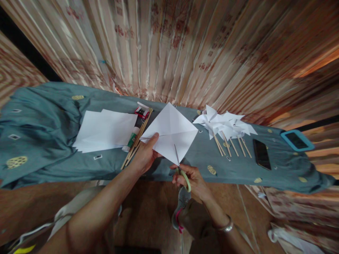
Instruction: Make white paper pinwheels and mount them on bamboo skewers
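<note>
A square sheet of white paper (174, 125) with crossing fold lines is held corner-up above the table by my left hand (147, 151), thumb on top and fingers beneath. One slit runs in from its left corner. My right hand (190, 178) grips a pair of scissors (184, 178) with pale green handles. Their blades lie at the paper's bottom corner, pointing toward the centre. To the left of the sheet are several wooden sticks (135, 148), a green-and-white glue stick (131, 139) and a small red box (142, 112) of dark pins or similar small pieces.
A stack of white paper (106, 130) lies on the left of the cloth-covered table (53, 141). Several paper pinwheels (225, 123) on sticks lie to the right. Beyond them are a dark phone (261, 154) and a blue-framed device (297, 140). A curtain (169, 53) hangs behind.
</note>
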Demonstrator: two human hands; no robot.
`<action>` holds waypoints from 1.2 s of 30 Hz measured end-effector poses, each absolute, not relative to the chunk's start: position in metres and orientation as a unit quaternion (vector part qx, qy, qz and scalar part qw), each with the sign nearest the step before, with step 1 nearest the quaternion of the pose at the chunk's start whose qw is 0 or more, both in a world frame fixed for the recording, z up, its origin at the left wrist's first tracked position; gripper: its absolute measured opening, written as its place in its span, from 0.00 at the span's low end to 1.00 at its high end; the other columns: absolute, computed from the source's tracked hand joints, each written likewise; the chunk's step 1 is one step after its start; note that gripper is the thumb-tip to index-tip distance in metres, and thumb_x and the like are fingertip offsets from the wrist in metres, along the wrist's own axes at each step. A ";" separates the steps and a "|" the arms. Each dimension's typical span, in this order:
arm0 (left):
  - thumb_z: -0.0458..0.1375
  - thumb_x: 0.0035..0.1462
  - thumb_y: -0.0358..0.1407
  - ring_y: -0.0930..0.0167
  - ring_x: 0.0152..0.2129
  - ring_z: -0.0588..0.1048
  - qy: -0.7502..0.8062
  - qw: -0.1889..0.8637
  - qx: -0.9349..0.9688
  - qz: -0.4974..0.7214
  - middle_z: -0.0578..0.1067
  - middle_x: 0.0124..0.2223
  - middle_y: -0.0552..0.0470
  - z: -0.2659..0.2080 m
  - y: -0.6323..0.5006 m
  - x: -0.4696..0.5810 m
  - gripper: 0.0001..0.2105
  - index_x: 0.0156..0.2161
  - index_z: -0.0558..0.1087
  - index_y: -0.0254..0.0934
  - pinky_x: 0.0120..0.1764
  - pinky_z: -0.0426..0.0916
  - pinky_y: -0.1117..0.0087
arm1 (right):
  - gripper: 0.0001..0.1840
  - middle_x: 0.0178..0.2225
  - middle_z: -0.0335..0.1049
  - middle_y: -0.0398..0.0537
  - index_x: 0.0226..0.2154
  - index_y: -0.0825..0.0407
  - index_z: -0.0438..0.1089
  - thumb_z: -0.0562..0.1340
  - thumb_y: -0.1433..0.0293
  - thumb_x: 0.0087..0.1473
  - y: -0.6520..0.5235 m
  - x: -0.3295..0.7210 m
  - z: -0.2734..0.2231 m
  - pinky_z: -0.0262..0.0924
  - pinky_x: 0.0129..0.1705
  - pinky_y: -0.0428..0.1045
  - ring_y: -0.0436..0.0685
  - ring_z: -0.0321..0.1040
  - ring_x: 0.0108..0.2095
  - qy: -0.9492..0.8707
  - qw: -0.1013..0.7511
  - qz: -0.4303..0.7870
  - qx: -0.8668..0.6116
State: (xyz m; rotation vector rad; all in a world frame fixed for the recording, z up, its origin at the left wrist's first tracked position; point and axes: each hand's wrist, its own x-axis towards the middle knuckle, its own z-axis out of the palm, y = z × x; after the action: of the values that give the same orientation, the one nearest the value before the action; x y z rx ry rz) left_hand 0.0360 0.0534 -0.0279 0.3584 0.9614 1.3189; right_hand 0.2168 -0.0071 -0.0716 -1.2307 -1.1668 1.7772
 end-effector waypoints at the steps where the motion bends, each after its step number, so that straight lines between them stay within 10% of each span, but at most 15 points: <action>1: 0.56 0.57 0.28 0.69 0.31 0.78 0.428 0.671 0.157 0.585 0.79 0.43 0.48 -0.027 0.053 0.036 0.17 0.52 0.69 0.37 0.32 0.76 0.69 | 0.26 0.22 0.73 0.41 0.40 0.53 0.76 0.74 0.57 0.39 -0.007 0.217 -0.072 0.58 0.23 0.42 0.45 0.63 0.20 -0.448 0.336 0.682 -0.471; 36: 0.58 0.56 0.29 0.68 0.36 0.79 0.429 0.682 0.145 0.574 0.80 0.41 0.49 -0.033 0.052 0.040 0.08 0.43 0.72 0.36 0.28 0.74 0.75 | 0.21 0.19 0.73 0.42 0.29 0.54 0.74 0.75 0.59 0.35 -0.003 0.210 -0.069 0.58 0.20 0.41 0.45 0.63 0.17 -0.423 0.348 0.685 -0.481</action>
State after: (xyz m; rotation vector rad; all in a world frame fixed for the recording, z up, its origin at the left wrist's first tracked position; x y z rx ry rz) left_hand 0.0396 0.0523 -0.0327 0.3243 0.9626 1.2878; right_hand 0.2098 -0.0034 -0.0694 -1.2460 -1.0958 1.7759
